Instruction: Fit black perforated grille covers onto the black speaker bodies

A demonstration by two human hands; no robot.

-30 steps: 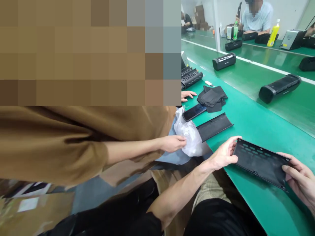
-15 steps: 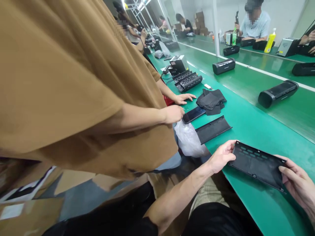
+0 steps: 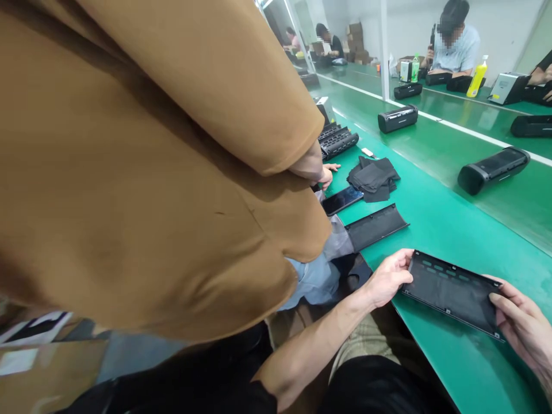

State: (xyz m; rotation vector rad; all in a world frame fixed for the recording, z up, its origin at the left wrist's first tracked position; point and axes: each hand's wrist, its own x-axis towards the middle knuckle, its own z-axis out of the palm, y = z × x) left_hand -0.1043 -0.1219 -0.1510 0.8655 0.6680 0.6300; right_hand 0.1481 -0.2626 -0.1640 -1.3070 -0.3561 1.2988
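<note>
A black curved plastic speaker panel (image 3: pixel 451 293), with slots along its far side, is held over the green table. My left hand (image 3: pixel 391 277) is closed on its left end, thumb on the inner face. At the right end my right hand (image 3: pixel 520 316) pinches it, thumb inside and the other fingers mostly hidden behind. A similar black panel (image 3: pixel 377 227) lies on the table beyond my left hand. Past that are a phone (image 3: pixel 344 200) and a pile of black cloth pieces (image 3: pixel 374 177).
A person in a brown shirt (image 3: pixel 172 190) stands close on my left, one hand (image 3: pixel 325 178) near the phone. Slotted black panels (image 3: pixel 338 142) are stacked farther back. Black speakers (image 3: pixel 494 169) sit along the green line to the right. Other people work across it.
The person in brown has leaned nearer and shifted right, covering more of the table's far left. Their arm has drawn back from the phone. My hands and the panel hardly moved.
</note>
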